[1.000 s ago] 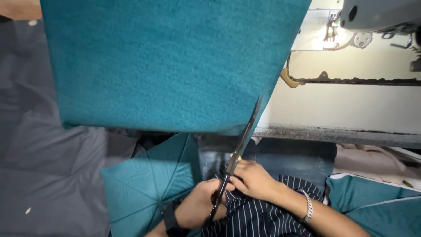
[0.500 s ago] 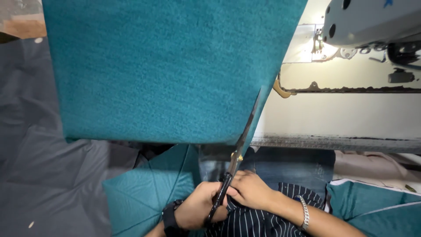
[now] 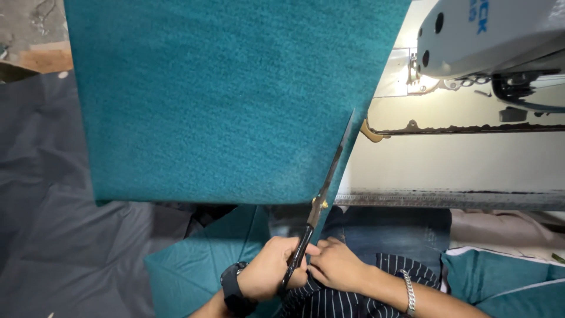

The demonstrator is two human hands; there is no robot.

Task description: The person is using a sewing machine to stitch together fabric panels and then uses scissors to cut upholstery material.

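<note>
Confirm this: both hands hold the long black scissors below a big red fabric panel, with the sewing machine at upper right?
Not quite: in the head view the big fabric panel is teal, not red. Both hands, left and right, hold the long black scissors below it, sewing machine upper right.

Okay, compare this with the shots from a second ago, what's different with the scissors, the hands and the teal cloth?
Little changed. The view shifted, so the sewing machine now looms larger at upper right. The scissors stay against the right edge of the teal fabric, blades pointing up. Left hand and right hand keep their grip together at the handles, over the striped cloth.
</note>
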